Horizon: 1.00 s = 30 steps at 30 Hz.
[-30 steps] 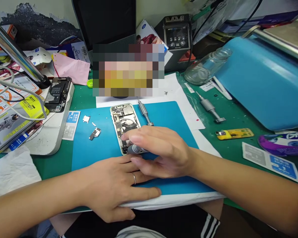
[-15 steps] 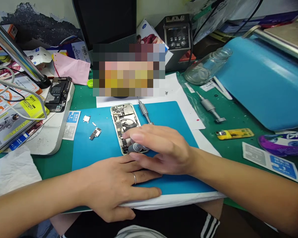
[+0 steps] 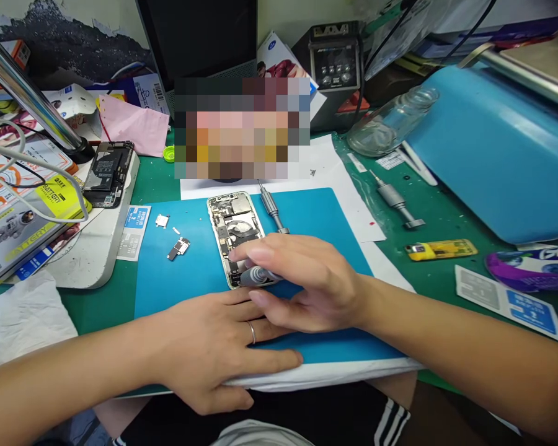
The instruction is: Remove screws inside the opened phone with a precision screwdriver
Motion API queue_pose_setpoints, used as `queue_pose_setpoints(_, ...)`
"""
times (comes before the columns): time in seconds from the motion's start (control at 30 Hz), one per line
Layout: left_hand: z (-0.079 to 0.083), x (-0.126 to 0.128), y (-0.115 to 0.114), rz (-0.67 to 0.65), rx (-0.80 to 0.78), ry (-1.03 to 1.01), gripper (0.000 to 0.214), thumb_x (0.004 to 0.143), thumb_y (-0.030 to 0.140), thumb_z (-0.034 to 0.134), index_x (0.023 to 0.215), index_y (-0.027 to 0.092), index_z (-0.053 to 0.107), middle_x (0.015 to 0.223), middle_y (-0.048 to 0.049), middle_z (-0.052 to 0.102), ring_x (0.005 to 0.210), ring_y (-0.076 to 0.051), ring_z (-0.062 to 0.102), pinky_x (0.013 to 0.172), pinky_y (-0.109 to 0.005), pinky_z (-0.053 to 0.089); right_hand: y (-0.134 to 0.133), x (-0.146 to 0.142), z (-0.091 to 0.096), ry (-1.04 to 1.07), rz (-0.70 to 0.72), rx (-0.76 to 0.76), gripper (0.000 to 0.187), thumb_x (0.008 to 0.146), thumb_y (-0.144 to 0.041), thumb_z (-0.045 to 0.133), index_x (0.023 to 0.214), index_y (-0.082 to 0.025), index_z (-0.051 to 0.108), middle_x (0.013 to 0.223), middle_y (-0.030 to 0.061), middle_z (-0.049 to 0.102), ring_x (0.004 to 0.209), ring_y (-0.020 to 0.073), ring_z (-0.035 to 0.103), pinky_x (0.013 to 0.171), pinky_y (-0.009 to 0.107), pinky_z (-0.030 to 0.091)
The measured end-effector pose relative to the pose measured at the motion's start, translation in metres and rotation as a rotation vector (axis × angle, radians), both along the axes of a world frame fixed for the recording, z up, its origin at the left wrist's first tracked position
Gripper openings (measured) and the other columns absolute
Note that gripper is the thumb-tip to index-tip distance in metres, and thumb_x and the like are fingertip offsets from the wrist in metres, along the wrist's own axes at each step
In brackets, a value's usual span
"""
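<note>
An opened phone (image 3: 227, 226) with its inner parts bare lies on the blue mat (image 3: 186, 204). My right hand (image 3: 314, 282) is curled over its lower end, with thumb and fingers around a grey screwdriver (image 3: 252, 276). The rest of the handle is hidden by the fingers, and I cannot make out its tip. My left hand (image 3: 223, 350) lies flat on the mat just below the phone, fingers spread, a ring on one of them. Left of the phone are a small metal plate (image 3: 162, 220) and a dark and silver phone part (image 3: 178, 248).
Beyond the phone lies a second screwdriver (image 3: 270, 204); a third screwdriver (image 3: 395, 199) is on the right. A yellow lighter-like item (image 3: 441, 249), a glass jar (image 3: 393, 124) and a blue pad (image 3: 488, 161) are also right. Another opened phone (image 3: 108, 174) rests on a white box at left.
The right fingertips and the screwdriver have shifted very slightly over the phone. My left hand stays in place; the whole view has moved a little.
</note>
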<state>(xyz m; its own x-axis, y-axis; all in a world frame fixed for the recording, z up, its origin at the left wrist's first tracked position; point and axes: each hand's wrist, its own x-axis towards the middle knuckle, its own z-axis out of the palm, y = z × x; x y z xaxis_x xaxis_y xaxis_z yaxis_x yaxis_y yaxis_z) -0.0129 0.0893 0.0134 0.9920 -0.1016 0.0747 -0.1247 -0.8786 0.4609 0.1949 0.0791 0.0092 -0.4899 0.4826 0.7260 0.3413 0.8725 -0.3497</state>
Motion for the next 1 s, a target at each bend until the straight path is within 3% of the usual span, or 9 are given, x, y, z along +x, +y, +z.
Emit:
queue_pose_setpoints(0.13, 0.003, 0.001, 0.001, -0.002, 0.016, 0.002, 0.058, 0.089, 0.040, 0.061, 0.140, 0.016, 0.052, 0.155, -0.0132, 0.045, 0.143, -0.029, 0.042, 0.123, -0.044, 0.030, -0.001, 0.001, -0.005, 0.036, -0.022, -0.072, 0.072, 0.089, -0.007, 0.059, 0.153, -0.020, 0.029, 0.110, 0.0084, 0.076, 0.081, 0.0157, 0.073, 0.071, 0.030, 0.065)
queue_pose_setpoints(0.27, 0.006, 0.002, 0.001, 0.000, 0.042, 0.017, 0.057, 0.089, 0.041, 0.062, 0.140, 0.017, 0.053, 0.156, -0.0132, 0.044, 0.143, -0.030, 0.042, 0.123, -0.045, 0.030, -0.002, 0.004, -0.010, 0.098, -0.019, -0.170, 0.080, 0.088, -0.005, 0.061, 0.156, -0.026, 0.025, 0.129, 0.0093, 0.070, 0.095, 0.0168, 0.075, 0.085, 0.033, 0.067)
queue_pose_setpoints(0.37, 0.007, 0.003, 0.001, -0.007, 0.044, 0.022, 0.057, 0.089, 0.042, 0.061, 0.140, 0.017, 0.053, 0.156, -0.0129, 0.044, 0.145, -0.030, 0.040, 0.125, -0.045, 0.027, -0.002, 0.005, -0.011, 0.135, -0.007, -0.186, 0.082, 0.088, -0.006, 0.061, 0.156, -0.032, 0.023, 0.134, 0.0078, 0.067, 0.097, 0.0179, 0.076, 0.085, 0.035, 0.069)
queue_pose_setpoints(0.47, 0.007, 0.003, 0.002, -0.012, 0.038, 0.035, 0.058, 0.089, 0.042, 0.061, 0.141, 0.017, 0.053, 0.157, -0.0129, 0.042, 0.146, -0.030, 0.038, 0.125, -0.044, 0.026, -0.001, 0.004, -0.010, 0.154, 0.006, -0.187, 0.081, 0.089, -0.006, 0.060, 0.156, -0.033, 0.024, 0.133, 0.0078, 0.068, 0.097, 0.0179, 0.076, 0.084, 0.034, 0.069)
queue_pose_setpoints(0.63, 0.006, 0.003, 0.003, -0.022, 0.028, 0.045, 0.058, 0.090, 0.042, 0.060, 0.142, 0.017, 0.052, 0.158, -0.0132, 0.040, 0.147, -0.031, 0.035, 0.127, -0.044, 0.022, -0.002, 0.002, -0.009, 0.206, 0.030, -0.234, 0.077, 0.091, -0.007, 0.061, 0.154, -0.034, 0.027, 0.113, 0.0045, 0.074, 0.087, 0.0157, 0.075, 0.076, 0.030, 0.069)
queue_pose_setpoints(0.8, 0.005, 0.003, 0.002, -0.024, 0.015, 0.044, 0.059, 0.090, 0.041, 0.059, 0.142, 0.016, 0.052, 0.157, -0.0137, 0.041, 0.147, -0.032, 0.036, 0.126, -0.044, 0.023, -0.002, 0.000, -0.015, 0.245, 0.057, -0.325, 0.065, 0.089, -0.007, 0.065, 0.144, -0.030, 0.038, 0.110, 0.0042, 0.073, 0.093, 0.0145, 0.075, 0.079, 0.028, 0.068)
queue_pose_setpoints(1.0, 0.005, 0.004, 0.002, -0.023, 0.040, 0.015, 0.058, 0.089, 0.042, 0.059, 0.142, 0.016, 0.053, 0.156, -0.0136, 0.043, 0.146, -0.033, 0.037, 0.124, -0.044, 0.025, -0.001, -0.001, -0.014, 0.180, -0.023, -0.408, 0.038, 0.090, -0.014, 0.067, 0.124, -0.022, 0.053, 0.108, 0.0057, 0.075, 0.096, 0.0151, 0.075, 0.078, 0.026, 0.067)
